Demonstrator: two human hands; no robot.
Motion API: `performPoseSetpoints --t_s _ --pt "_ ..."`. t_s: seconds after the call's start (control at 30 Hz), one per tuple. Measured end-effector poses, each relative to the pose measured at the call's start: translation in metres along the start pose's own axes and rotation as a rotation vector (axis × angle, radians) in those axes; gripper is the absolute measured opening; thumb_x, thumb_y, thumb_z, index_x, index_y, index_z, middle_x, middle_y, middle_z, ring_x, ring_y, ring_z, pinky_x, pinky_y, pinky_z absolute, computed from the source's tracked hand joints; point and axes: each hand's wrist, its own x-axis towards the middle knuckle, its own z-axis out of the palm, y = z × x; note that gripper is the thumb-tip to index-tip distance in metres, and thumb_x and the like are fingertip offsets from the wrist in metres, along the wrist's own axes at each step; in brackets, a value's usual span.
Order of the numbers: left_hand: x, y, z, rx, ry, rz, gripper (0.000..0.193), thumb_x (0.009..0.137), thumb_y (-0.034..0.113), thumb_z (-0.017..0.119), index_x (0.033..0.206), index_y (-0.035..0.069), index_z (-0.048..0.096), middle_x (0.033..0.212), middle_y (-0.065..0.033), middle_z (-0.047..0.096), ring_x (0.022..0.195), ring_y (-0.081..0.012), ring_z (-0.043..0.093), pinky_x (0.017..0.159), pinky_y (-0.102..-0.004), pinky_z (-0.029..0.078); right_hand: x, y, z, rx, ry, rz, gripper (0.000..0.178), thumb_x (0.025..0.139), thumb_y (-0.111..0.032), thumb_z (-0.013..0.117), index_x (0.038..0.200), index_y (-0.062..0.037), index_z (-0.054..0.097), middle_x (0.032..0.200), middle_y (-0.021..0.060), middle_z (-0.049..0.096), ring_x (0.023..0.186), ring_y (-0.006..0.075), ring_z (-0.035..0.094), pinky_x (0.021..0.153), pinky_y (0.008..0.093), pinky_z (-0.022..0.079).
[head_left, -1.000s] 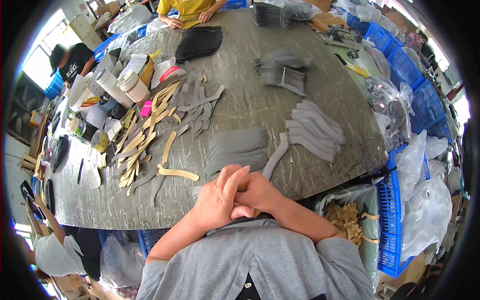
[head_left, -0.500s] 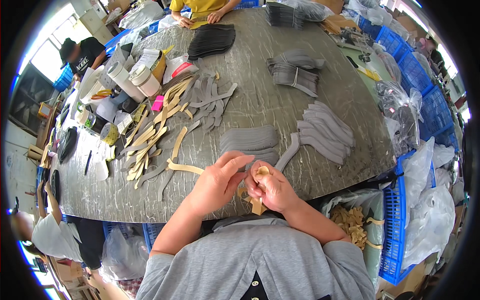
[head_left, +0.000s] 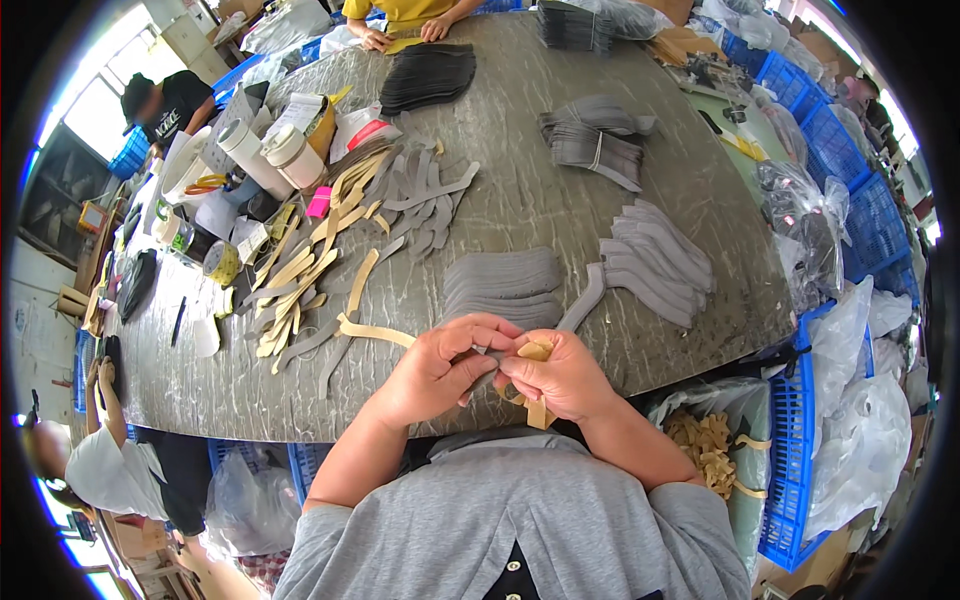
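Both of my hands meet at the table's near edge, fingertips almost touching. My right hand [head_left: 565, 378] is closed round a bent tan strip [head_left: 538, 412], whose end hangs below the fingers; another bit of it shows above the thumb. My left hand [head_left: 440, 372] pinches thumb against fingers beside it; a small greyish edge shows there, too hidden to name. Just beyond my hands lies a stack of grey curved strips [head_left: 502, 280]. A fanned stack of grey curved pieces [head_left: 655, 262] lies to the right, with a single grey strip [head_left: 583, 298] at its left.
A loose pile of tan strips [head_left: 300, 275] and grey strips [head_left: 430, 195] covers the left side. Bundled grey pieces [head_left: 597, 150] and a black stack [head_left: 428, 78] lie farther off. Blue crates [head_left: 785, 470] stand right. Co-workers are at the far edge and left.
My left hand has come right, and its raised fingers have closed into a pinch against my right hand. The right hand has shifted slightly right, still holding the tan strip.
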Motion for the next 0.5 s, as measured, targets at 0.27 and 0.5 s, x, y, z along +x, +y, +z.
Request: performPoseSetpoints --t_s 0.27,0.5 --pt "-0.001 -0.019 -0.002 -0.300 -0.135 0.100 0.026 0.093 0.005 0.057 0.119 0.003 0.062 0.129 -0.0118 0.052 0.091 -0.0147 0.063 0.064 -0.0249 0.054 0.001 0.001 -0.002 0.268 -0.116 0.116 0.012 0.083 0.004 0.060 0.094 0.0002 0.063 0.075 0.0065 0.062 0.057 0.0075 0.054 0.053 0.0214 0.043" --pt "0.004 -0.022 -0.001 0.181 0.029 0.343 0.023 0.082 0.000 0.069 0.104 0.006 0.067 0.122 -0.0131 0.054 0.086 -0.0207 0.063 0.069 -0.0304 0.052 0.000 0.013 -0.002 0.268 -0.053 0.032 0.014 0.092 -0.008 0.051 0.103 -0.0053 0.058 0.087 0.0065 0.060 0.064 0.0082 0.051 0.056 0.0230 0.042"
